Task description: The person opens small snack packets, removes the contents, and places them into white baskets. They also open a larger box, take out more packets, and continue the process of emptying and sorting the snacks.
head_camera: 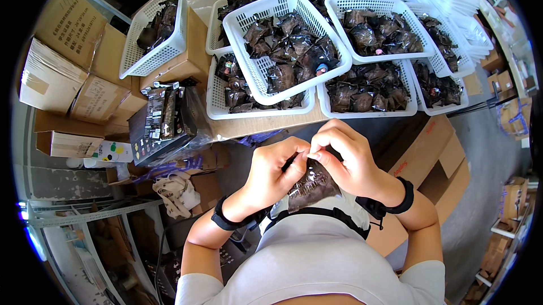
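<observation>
A dark brown foil packet (314,188) with printing on it hangs from my fingertips in front of my body. My left hand (278,169) pinches its upper edge between thumb and index finger. Right beside it, my right hand (343,156) pinches the same edge, the fingertips of both hands touching. Whether the edge is torn is hidden by the fingers. Beyond my hands, a white perforated plastic basket (250,86) of crumpled dark packets rests tilted on other baskets, with a small blue-capped figure (322,69) among the packets at its near right corner.
More white baskets (367,114) of dark packets crowd the wooden table (271,120). Flat, unopened-looking packets (163,109) lie on a black box (144,148) at the left. Cardboard cartons (70,29) are stacked far left; an open carton (428,152) stands below the table at right.
</observation>
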{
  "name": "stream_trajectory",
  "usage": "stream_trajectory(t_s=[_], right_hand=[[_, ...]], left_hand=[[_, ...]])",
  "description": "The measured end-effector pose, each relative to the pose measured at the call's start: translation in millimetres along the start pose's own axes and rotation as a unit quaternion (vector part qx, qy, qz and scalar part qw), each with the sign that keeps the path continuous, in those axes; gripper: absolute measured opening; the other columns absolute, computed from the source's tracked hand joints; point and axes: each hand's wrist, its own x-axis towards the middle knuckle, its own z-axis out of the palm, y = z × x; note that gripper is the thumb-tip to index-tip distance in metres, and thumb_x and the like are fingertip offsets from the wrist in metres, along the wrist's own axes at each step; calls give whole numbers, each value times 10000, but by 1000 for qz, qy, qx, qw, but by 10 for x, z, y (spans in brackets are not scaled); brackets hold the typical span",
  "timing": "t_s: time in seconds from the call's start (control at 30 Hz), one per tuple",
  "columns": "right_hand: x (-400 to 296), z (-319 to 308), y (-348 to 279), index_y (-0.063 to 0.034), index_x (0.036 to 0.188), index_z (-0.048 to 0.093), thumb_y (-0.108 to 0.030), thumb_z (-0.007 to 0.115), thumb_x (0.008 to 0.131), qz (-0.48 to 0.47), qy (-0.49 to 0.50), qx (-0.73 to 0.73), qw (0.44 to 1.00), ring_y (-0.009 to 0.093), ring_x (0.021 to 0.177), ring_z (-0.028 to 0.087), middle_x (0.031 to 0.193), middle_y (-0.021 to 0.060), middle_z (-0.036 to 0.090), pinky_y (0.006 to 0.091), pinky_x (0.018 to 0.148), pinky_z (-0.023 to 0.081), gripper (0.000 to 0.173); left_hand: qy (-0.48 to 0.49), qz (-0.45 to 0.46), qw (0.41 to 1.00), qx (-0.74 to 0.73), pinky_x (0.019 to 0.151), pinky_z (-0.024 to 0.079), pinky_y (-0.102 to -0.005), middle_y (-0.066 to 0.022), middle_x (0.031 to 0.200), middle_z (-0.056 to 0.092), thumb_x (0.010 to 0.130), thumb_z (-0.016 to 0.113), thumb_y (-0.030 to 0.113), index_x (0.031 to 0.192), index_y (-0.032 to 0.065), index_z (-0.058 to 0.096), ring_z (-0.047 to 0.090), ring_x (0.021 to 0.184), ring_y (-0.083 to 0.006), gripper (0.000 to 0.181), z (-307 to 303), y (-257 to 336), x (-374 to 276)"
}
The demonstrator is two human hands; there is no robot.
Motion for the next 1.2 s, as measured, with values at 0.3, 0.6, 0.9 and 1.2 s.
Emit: stream_trajectory(t_s=[0.3,0.6,0.9,1.2], right_hand=[[-20,4,12,15,849,521,-1,592,830,174,-22,209,962,157,711,544,813,83,554,256,686,456,76],[25,-7,-20,-9,838,529,44,612,783,-14,-27,72,997,195,699,541,784,82,531,272,629,442,112],[-44,-7,-75,0,921,508,50,630,798,145,-23,299,943,99,793,518,905,42,518,243,719,466,181],[-21,-63,-113,0,965,508,27,616,827,183,-75,304,932,54,795,489,922,16,508,214,711,457,177]], left_hand=[[32,42,996,72,507,465,-311,-124,660,586,801,596,27,873,21,576,592,539,-257,75,25,-13,-23],[5,-12,996,-92,521,404,-232,-48,655,543,864,545,55,836,-1,565,473,557,-85,65,3,-7,-69],[-3,-3,998,-70,543,441,-258,-94,758,619,877,543,74,857,-4,590,545,569,-151,93,-67,69,-88],[-5,18,1000,-22,524,448,-277,-107,753,617,823,560,32,863,-8,596,569,559,-192,68,-120,149,-74]])
